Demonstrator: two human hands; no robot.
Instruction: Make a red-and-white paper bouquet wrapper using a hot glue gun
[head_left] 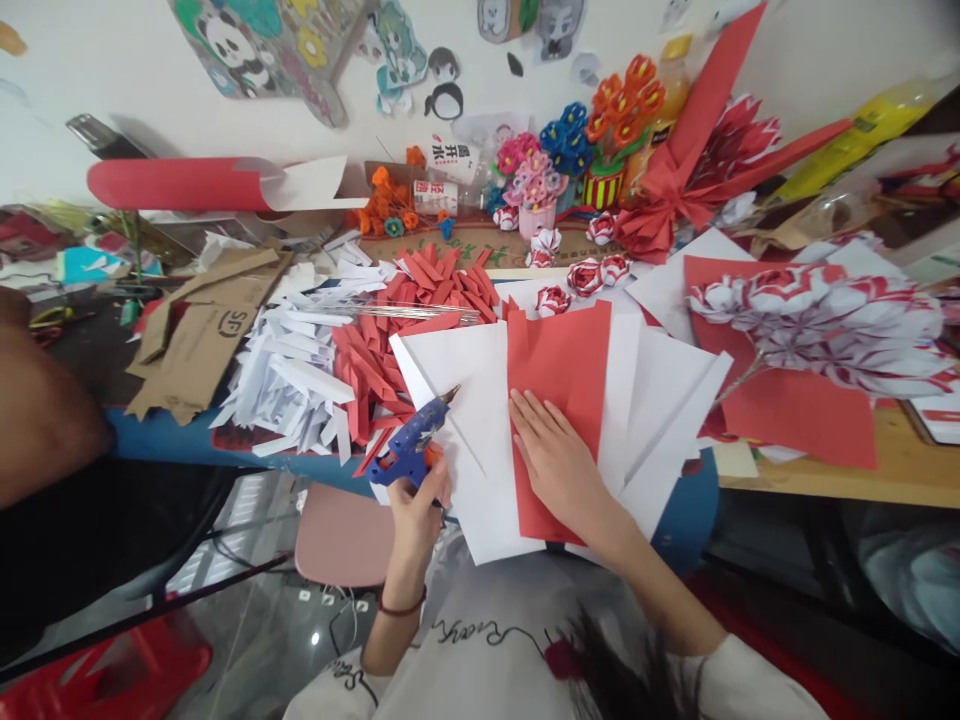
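My left hand is wrapped round the handle of a blue glue gun, its nozzle pointing up and right over white paper. Flat on a folded red paper sheet lies my right hand, fingers stretched out. The red sheet sits over wide white paper that fans out on both sides, with folds along its outer edges. Left of the glue gun, folded red paper strips and white paper strips lie in heaps, with thin wires across them.
Red-and-white paper flowers rest on red paper at the right. Small paper rosettes sit behind the sheets. Pipe-cleaner flowers, bottles and a red paper roll line the wall. Flattened cardboard lies left, near another person's arm.
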